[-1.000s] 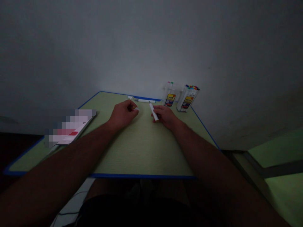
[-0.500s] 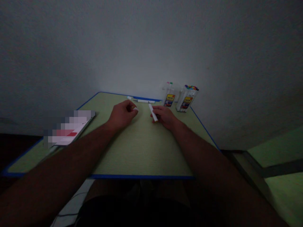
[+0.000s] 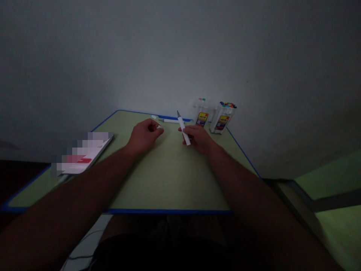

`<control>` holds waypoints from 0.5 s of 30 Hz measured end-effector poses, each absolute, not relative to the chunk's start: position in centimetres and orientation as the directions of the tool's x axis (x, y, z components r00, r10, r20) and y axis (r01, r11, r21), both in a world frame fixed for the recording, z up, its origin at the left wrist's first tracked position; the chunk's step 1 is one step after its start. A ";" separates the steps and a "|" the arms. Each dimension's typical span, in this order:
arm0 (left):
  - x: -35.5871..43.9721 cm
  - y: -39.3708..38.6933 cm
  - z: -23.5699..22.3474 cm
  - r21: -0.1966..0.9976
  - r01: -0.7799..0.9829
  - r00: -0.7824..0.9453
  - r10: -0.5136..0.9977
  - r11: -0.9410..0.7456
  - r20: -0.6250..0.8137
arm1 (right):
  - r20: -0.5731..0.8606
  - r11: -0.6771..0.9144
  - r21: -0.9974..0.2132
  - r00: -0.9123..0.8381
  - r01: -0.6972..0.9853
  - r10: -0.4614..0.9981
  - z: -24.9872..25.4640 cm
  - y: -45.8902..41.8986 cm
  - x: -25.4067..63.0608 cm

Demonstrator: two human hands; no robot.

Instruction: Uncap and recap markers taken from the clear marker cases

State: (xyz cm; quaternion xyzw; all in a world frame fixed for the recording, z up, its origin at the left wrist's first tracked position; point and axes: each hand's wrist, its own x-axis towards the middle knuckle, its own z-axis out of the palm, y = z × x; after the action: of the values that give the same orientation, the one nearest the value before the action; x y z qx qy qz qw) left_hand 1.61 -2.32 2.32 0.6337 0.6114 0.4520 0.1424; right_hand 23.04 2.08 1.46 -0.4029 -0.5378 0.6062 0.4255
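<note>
My right hand (image 3: 197, 137) is closed around a white marker (image 3: 184, 131), held at a slant with its bare grey tip pointing up and away from me. Across from it, my left hand (image 3: 145, 134) pinches a small white marker cap (image 3: 159, 127), mostly covered by the fingers. Behind the hands a second uncapped marker (image 3: 170, 121) lies along the table's far edge, its tip to the left. A loose white cap (image 3: 154, 117) lies beside that tip.
Two clear marker cases stand at the back right: one case (image 3: 201, 117) shows a few markers, the other case (image 3: 223, 119) is full of coloured ends. A flat pale item (image 3: 87, 154), partly blurred out, lies on the left of the green table (image 3: 169, 180). A wall stands behind.
The marker in my right hand has tilted and slid so its grey tip now shows higher, above the far edge. My left hand has shifted very slightly, still pinching the cap.
</note>
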 end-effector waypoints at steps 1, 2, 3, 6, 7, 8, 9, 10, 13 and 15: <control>1.6 -2.3 2.3 0.739 0.641 -0.160 0.906 -0.207 0.392 | -0.026 -0.056 -0.995 -0.323 -0.084 0.946 1.6 2.0 23.1; 1.6 -2.3 2.3 0.746 0.634 -0.164 0.907 -0.204 0.388 | -0.023 -0.055 -0.995 -0.335 -0.086 0.942 1.7 1.9 23.1; 1.6 -2.2 2.3 0.755 0.623 -0.168 0.908 -0.204 0.383 | -0.021 -0.056 -0.994 -0.346 -0.090 0.938 1.8 1.7 23.1; 1.5 -1.8 1.9 0.808 0.549 -0.184 0.912 -0.214 0.367 | -0.016 -0.062 -0.992 -0.367 -0.113 0.930 2.0 1.4 23.0; 1.4 -1.6 1.8 0.833 0.510 -0.194 0.915 -0.214 0.354 | -0.014 -0.063 -0.991 -0.367 -0.121 0.930 2.1 1.3 22.9; 1.3 -1.4 1.6 0.859 0.467 -0.204 0.920 -0.209 0.335 | -0.015 -0.067 -0.989 -0.363 -0.129 0.932 2.2 1.2 22.8; 1.2 -1.2 1.5 0.883 0.422 -0.213 0.925 -0.203 0.315 | -0.020 -0.073 -0.988 -0.356 -0.135 0.934 2.3 1.1 22.7; 1.1 -1.1 1.4 0.904 0.379 -0.218 0.930 -0.198 0.296 | -0.029 -0.083 -0.986 -0.347 -0.142 0.937 2.4 1.0 22.6; 1.0 -0.9 1.3 0.944 0.271 -0.228 0.941 -0.187 0.252 | -0.055 -0.109 -0.982 -0.315 -0.155 0.948 2.6 0.9 22.3; 1.1 -1.0 1.4 0.959 0.224 -0.235 0.945 -0.176 0.228 | -0.061 -0.112 -0.982 -0.310 -0.152 0.949 2.6 0.8 22.3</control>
State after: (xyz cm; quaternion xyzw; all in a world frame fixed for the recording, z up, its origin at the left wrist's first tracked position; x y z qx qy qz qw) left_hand 1.06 -0.96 1.41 0.5270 0.5543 0.5571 0.3237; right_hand 22.27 0.79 2.59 -0.3949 -0.5047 0.6326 0.4350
